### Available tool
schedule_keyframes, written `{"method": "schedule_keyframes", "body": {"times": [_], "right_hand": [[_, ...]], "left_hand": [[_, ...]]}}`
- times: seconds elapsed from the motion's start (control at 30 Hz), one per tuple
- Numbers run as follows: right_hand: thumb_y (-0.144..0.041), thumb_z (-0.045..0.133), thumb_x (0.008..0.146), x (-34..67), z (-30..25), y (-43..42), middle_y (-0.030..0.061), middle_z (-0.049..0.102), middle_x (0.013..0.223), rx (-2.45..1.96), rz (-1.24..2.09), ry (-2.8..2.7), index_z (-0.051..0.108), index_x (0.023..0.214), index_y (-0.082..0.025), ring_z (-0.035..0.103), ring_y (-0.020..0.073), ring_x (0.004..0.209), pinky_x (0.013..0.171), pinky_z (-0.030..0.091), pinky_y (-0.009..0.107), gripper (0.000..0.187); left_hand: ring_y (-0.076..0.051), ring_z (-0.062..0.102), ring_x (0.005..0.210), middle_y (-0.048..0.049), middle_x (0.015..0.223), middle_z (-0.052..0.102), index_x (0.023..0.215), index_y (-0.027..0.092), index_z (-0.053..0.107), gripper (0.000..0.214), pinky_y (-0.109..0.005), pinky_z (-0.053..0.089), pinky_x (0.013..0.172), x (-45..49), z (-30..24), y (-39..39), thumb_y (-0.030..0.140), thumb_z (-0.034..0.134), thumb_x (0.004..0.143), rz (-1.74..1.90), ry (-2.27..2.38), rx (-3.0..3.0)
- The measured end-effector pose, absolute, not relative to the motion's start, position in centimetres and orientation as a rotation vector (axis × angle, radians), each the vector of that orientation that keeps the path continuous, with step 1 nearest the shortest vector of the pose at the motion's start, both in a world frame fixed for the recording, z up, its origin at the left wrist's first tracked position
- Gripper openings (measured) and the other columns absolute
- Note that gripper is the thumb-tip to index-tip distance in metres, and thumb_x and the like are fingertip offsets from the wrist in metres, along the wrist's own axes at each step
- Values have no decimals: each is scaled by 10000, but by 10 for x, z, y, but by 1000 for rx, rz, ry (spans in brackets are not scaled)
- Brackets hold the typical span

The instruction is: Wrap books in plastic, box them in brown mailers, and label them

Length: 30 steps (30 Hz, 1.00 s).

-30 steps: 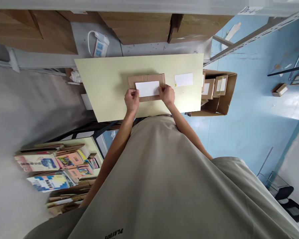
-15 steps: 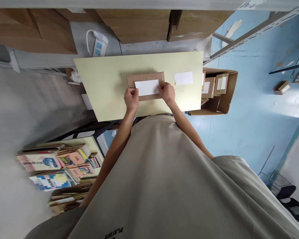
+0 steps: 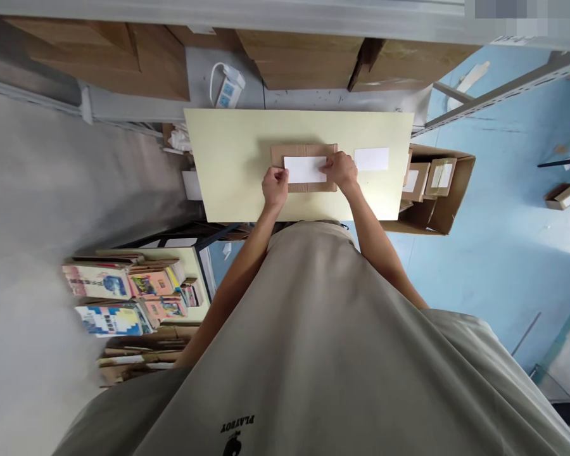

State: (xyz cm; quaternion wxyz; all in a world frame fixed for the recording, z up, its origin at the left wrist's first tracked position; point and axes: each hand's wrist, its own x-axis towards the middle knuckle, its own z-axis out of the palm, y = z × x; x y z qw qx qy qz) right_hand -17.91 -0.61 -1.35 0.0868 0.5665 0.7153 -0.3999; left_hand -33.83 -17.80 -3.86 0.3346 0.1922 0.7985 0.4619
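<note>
A blank white label point(image 3: 304, 170) lies over a brown cardboard package point(image 3: 279, 152) on the pale yellow tabletop point(image 3: 232, 164). My left hand point(image 3: 275, 186) pinches the label's left end between thumb and fingers. At the opposite end, my right hand point(image 3: 341, 170) grips the label with its fingertips, the other fingers curled in. Whether the label is flat against the cardboard or slightly above it I cannot tell. A second white label point(image 3: 371, 159) rests on the tabletop to the right of my right hand.
Right of the table stands an open carton point(image 3: 462, 193) holding several labelled small boxes. A white power strip point(image 3: 230, 87) and large cardboard boxes point(image 3: 308, 60) sit on the shelf behind. Books and flattened cardboard point(image 3: 137, 285) are stacked at lower left. A metal shelf beam point(image 3: 247, 18) crosses the top.
The view has shifted, so the whole scene appears further right. My right fingertips reach further in over the label's right end; my left hand keeps its pinch.
</note>
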Motion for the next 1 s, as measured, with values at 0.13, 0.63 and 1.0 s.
{"method": "schedule_keyframes", "body": {"times": [0.13,0.63,1.0], "right_hand": [[-504,698,1164,-182,-14,-13,144,877,1201,1759,-1236,2260,829,1137,-258,817,401,1263,1138,673,650,281],[-436,747,1150,-223,-9,-26,162,866,1237,1541,-1131,2227,838,1089,-213,809,325,1228,1172,653,580,249],[-376,835,1084,-242,-5,-40,168,855,1202,1325,-1101,2187,842,1007,-170,822,336,1202,1176,647,533,220]], "left_hand": [[-267,760,1001,-45,852,722,856,298,556,461,-410,670,965,-339,-45,-179,617,837,1035,1215,2090,484],[-263,770,1002,-32,849,726,867,294,589,377,-380,637,940,-337,-44,-180,496,849,1050,1232,2100,498],[-253,760,915,-40,894,775,885,286,641,255,-399,622,973,-336,-55,-180,376,821,1042,1194,2145,428]]}}
